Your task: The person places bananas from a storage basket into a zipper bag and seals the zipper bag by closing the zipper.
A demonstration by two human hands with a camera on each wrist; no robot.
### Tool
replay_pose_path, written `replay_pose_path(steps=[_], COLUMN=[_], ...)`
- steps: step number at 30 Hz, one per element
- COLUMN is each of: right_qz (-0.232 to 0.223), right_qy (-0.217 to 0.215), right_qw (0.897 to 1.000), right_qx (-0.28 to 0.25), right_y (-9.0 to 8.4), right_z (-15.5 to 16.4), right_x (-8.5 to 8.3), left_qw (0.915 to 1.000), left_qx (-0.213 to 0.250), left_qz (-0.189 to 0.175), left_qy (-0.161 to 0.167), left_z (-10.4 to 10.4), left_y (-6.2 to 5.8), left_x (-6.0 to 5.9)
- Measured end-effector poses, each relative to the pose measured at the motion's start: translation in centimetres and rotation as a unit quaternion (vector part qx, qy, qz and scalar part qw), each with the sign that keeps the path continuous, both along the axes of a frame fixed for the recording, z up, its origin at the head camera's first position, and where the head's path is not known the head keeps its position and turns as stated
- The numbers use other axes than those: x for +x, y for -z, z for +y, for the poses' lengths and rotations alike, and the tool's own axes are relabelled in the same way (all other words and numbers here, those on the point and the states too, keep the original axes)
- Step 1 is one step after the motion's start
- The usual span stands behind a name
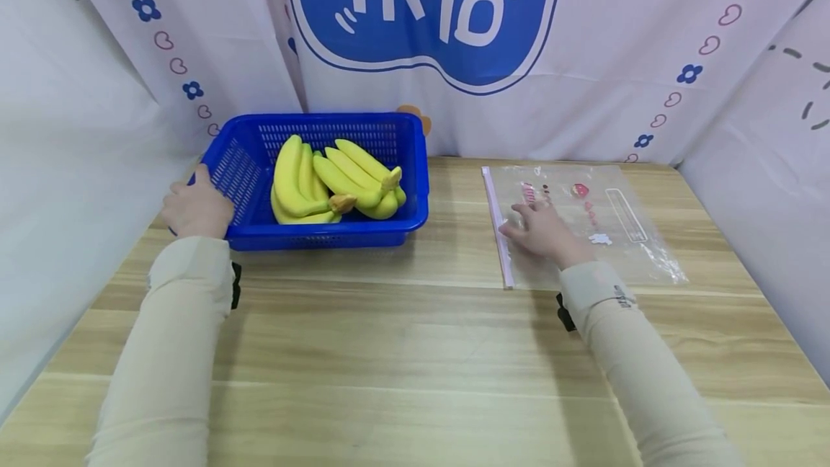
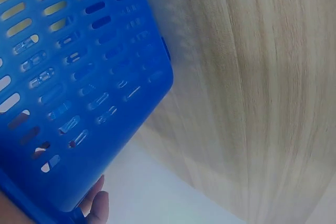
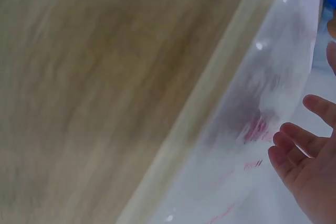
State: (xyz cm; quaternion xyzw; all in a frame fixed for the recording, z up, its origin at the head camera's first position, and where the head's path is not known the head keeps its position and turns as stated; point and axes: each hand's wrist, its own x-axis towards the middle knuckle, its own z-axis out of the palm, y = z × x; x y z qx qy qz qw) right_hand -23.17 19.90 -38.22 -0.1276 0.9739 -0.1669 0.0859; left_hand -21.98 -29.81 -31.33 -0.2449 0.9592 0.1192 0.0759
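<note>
Both arms in beige sleeves reach up from the lower edge of the head view. The left hand (image 1: 197,206) sits at middle left, fingers curled. The right hand (image 1: 543,230) lies right of centre, palm down, fingers loosely spread and straight.

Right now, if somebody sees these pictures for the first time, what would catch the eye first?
Probably the blue basket at the back left of the wooden table, holding yellow bananas. The left hand rests against its left end. On the right, the right hand lies on a clear zip bag, flat on the table.
</note>
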Motion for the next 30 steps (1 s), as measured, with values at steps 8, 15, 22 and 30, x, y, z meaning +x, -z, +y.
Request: replay_pose_path(steps=[8, 15, 22, 30], right_qz=[-0.045, -0.038, -0.035, -0.034], right_qy=[0.012, 0.022, 0.027, 0.054], right_qw=[0.999, 0.999, 0.999, 0.998], right_qx=[0.007, 0.012, 0.012, -0.013], right_y=[0.5, 1.1, 1.1, 1.0], right_z=[-0.9, -0.9, -1.2, -1.0], right_x=[0.2, 0.4, 0.3, 0.1], left_qw=[0.9997, 0.9998, 0.9998, 0.9997], left_qx=[-0.023, -0.017, -0.020, -0.024], left_qz=[-0.007, -0.011, -0.009, -0.005], left_qy=[0.005, 0.003, 0.001, 0.004], left_z=[0.1, 0.1, 0.1, 0.3], left_y=[-0.2, -0.1, 0.1, 0.2], left_x=[0.1, 0.2, 0.2, 0.0])
